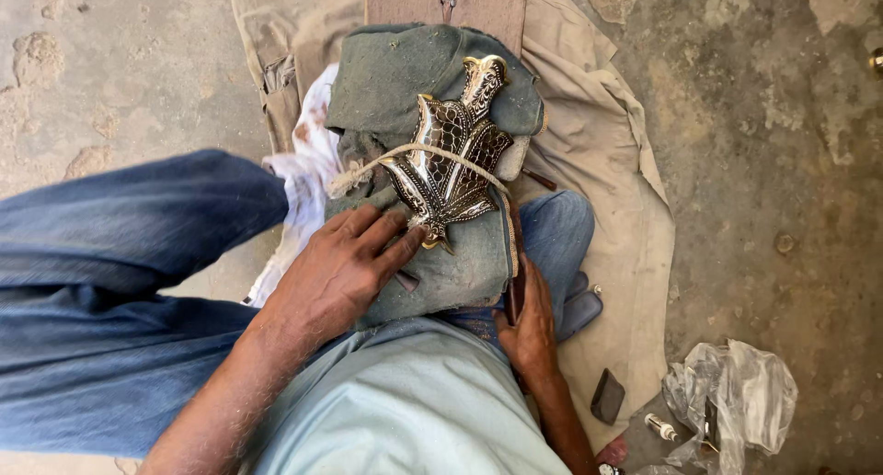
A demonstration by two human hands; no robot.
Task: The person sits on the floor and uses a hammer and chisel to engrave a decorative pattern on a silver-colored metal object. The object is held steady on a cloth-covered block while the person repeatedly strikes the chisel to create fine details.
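**Holding a metal fish ornament down on a padded board**

Head view, the only one:

- Metal fish ornament (448,153), engraved scale pattern, dark with brass edges. It lies on a folded grey-green cloth (405,80) on top of a wooden board (448,1), with a cord (432,153) strapped across its middle.
- Left hand (340,268): flat on the cloth, fingers spread and extended. Fingertips touch the lower left edge of the ornament. It grips nothing, it just presses.
- Right hand (531,323): down at the board's right side, by the knee. Fingers curl around the edge or something thin and dark there. Can't tell what, if anything, it holds.
- Beige sheet (607,144) under everything on the concrete floor (773,116). White stained rag (308,162) left of the pad. Small dark block (608,397) and crumpled plastic bag (736,397) lower right, well apart from the work.

My read on the step: positioning and steadying the piece, no tool on it yet. The next move probably calls for the cord staying taut and the left hand keeping pressure so the ornament doesn't slide on the soft pad.
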